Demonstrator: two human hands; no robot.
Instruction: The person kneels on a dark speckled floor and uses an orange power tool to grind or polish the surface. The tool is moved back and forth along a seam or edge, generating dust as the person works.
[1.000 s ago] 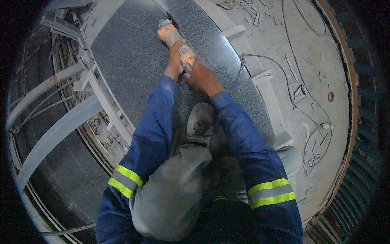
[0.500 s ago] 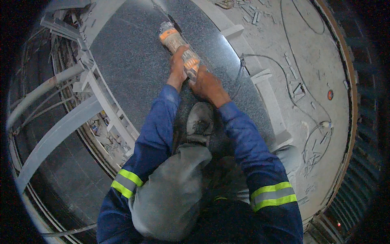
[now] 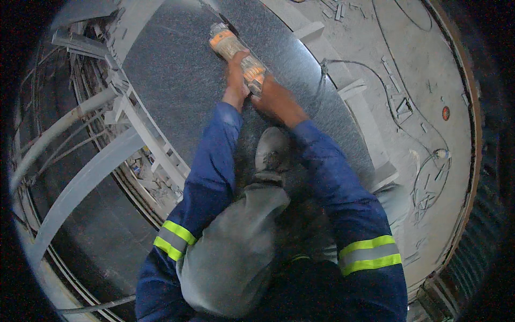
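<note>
Both of my hands are wrapped round a dusty orange and grey angle grinder point(image 3: 227, 45). My left hand point(image 3: 236, 80) grips the middle of its body. Behind it, my right hand point(image 3: 276, 100) is closed on the rear end. At the far end a dark cutting disc point(image 3: 228, 22) stands on edge against the dark speckled stone slab point(image 3: 177, 80). Pale dust spreads from the disc along a line toward the far edge. How deep the disc sits in the stone I cannot tell. My shoe point(image 3: 272, 150) rests on the slab between my forearms.
Pale stone strips point(image 3: 351, 89) lie along the slab's right edge. A black cable point(image 3: 370, 78) runs across the dusty floor among offcuts, near a small red disc point(image 3: 446, 112). On the left stand a metal frame point(image 3: 145, 126) and a curved grey beam point(image 3: 80, 188).
The whole view has shifted slightly, so slab, floor and arms sit a little farther right. My hands keep their hold on the grinder, and its disc stays at the slab.
</note>
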